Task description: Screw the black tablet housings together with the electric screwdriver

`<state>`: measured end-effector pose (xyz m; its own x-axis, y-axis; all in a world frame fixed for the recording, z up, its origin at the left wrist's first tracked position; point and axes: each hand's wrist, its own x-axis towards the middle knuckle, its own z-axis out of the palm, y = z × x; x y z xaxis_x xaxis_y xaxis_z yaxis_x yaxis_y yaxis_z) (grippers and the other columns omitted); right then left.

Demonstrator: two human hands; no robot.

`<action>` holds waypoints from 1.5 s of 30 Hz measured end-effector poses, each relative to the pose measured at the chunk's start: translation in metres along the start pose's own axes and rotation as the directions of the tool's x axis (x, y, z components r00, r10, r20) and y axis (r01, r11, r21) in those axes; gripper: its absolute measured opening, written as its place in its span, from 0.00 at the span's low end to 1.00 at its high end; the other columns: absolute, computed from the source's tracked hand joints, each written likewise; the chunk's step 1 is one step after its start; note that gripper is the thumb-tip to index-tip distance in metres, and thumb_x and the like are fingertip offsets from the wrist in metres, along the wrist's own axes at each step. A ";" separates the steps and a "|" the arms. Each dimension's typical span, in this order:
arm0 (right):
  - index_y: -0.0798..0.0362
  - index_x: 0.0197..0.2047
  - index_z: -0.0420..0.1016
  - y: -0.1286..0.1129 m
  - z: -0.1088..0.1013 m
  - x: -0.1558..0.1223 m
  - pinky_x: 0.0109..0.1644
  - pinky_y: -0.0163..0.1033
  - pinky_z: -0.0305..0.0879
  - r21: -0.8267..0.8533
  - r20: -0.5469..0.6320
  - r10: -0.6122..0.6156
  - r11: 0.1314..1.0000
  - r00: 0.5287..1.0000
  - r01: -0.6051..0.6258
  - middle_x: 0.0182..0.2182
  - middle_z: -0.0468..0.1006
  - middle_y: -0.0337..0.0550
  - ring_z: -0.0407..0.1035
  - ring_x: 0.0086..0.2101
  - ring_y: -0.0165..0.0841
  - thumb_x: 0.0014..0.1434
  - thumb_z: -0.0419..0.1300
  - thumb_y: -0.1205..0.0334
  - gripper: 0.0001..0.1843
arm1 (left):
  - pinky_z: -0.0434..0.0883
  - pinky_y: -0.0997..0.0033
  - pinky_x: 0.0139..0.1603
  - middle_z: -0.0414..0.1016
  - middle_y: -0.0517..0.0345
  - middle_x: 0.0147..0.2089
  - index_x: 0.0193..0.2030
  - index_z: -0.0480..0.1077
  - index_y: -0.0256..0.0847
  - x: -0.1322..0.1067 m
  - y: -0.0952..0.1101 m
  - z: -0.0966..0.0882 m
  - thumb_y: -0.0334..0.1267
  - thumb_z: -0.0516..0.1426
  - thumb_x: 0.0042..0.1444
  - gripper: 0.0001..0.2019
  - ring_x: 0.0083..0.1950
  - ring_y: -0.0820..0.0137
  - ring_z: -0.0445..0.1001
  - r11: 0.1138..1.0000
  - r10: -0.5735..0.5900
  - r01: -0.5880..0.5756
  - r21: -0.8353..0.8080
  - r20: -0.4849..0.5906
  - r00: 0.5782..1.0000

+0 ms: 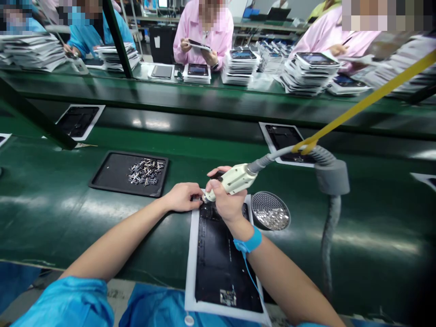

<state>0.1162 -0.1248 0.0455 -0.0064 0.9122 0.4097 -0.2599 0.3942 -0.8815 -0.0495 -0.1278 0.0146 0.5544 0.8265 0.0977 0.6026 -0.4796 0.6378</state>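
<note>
My right hand (229, 204) is wrapped round a cream-coloured electric screwdriver (236, 178), which tilts down to the left. Its tip reaches the top left corner of a black tablet housing (226, 259). At that same corner my left hand (184, 197) has its fingertips pinched together; what they hold, if anything, is hidden. Under the housing lies a white sheet (192, 268), its edges showing around it. A round perforated dish (271, 211) with small shiny screws stands right beside the housing. On my right wrist is a blue strap (250, 240) with a thin cord.
A black tray (112, 175) holds a pile of small metal parts. More housings (80, 121) lie on the green bench (136, 245). The screwdriver's grey cable (329, 245) hangs at right from a yellow band (368, 97). Across the line, people work beside stacked panels (240, 68).
</note>
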 end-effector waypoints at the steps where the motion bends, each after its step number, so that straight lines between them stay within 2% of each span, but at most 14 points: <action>1: 0.48 0.47 0.69 0.000 0.001 0.000 0.24 0.32 0.72 0.007 0.000 -0.001 1.000 1.000 0.001 0.37 0.78 0.37 0.71 0.22 0.24 0.59 0.69 0.56 0.16 | 0.65 0.74 0.37 0.73 0.62 0.33 0.35 0.75 0.42 0.000 0.000 0.000 0.35 0.59 0.56 0.03 0.35 0.71 0.71 1.000 0.008 -0.008 -0.001 0.004 1.000; 8: 0.48 0.47 0.69 -0.001 0.003 0.001 0.23 0.31 0.71 0.023 0.000 -0.023 0.999 1.000 0.023 0.37 0.78 0.37 0.71 0.22 0.24 0.60 0.68 0.56 0.16 | 0.66 0.74 0.40 0.73 0.61 0.34 0.33 0.75 0.41 -0.001 -0.004 0.000 0.34 0.57 0.60 0.06 0.36 0.71 0.72 0.998 0.049 -0.049 -0.045 0.010 0.999; 18: 0.47 0.47 0.69 -0.006 0.000 0.002 0.25 0.33 0.72 -0.063 -0.028 -0.096 0.994 0.995 0.094 0.37 0.78 0.36 0.72 0.22 0.24 0.62 0.67 0.55 0.14 | 0.65 0.76 0.37 0.73 0.60 0.32 0.34 0.79 0.39 0.002 -0.002 0.003 0.39 0.59 0.62 0.09 0.33 0.74 0.69 0.954 -0.109 0.114 -0.277 0.032 0.993; 26: 0.46 0.49 0.69 -0.003 -0.002 0.000 0.27 0.34 0.73 -0.046 -0.013 -0.093 0.995 0.996 0.092 0.38 0.78 0.36 0.72 0.23 0.25 0.61 0.67 0.57 0.15 | 0.63 0.77 0.33 0.71 0.61 0.30 0.31 0.77 0.37 0.003 0.002 0.000 0.38 0.58 0.59 0.10 0.30 0.75 0.66 0.916 -0.167 0.178 -0.360 0.061 0.984; 35: 0.45 0.50 0.69 0.000 -0.004 -0.001 0.30 0.37 0.75 -0.076 -0.002 -0.117 0.990 0.993 0.116 0.39 0.77 0.37 0.72 0.25 0.26 0.61 0.68 0.57 0.17 | 0.56 0.75 0.28 0.66 0.65 0.23 0.29 0.76 0.35 0.004 0.002 0.000 0.46 0.59 0.57 0.15 0.26 0.77 0.57 0.833 -0.255 0.301 -0.465 0.159 0.954; 42: 0.44 0.51 0.70 0.002 -0.005 -0.001 0.33 0.41 0.76 -0.053 -0.003 -0.141 0.989 0.990 0.141 0.39 0.77 0.38 0.75 0.30 0.30 0.60 0.69 0.59 0.18 | 0.58 0.76 0.29 0.69 0.64 0.22 0.25 0.73 0.36 0.005 0.010 -0.008 0.48 0.59 0.56 0.17 0.25 0.77 0.60 0.785 -0.259 0.334 -0.522 0.214 0.942; 45: 0.44 0.51 0.70 0.001 -0.004 -0.001 0.35 0.42 0.76 -0.056 0.004 -0.147 0.988 0.989 0.147 0.39 0.77 0.38 0.75 0.31 0.31 0.60 0.69 0.60 0.18 | 0.56 0.76 0.26 0.70 0.63 0.22 0.25 0.73 0.36 0.005 0.012 -0.009 0.48 0.59 0.55 0.17 0.23 0.78 0.58 0.759 -0.294 0.377 -0.531 0.237 0.926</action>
<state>0.1200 -0.1243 0.0430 0.0284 0.8439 0.5358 -0.2038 0.5297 -0.8234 -0.0450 -0.1267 0.0298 0.4723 0.8364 -0.2782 0.3616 0.1040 0.9265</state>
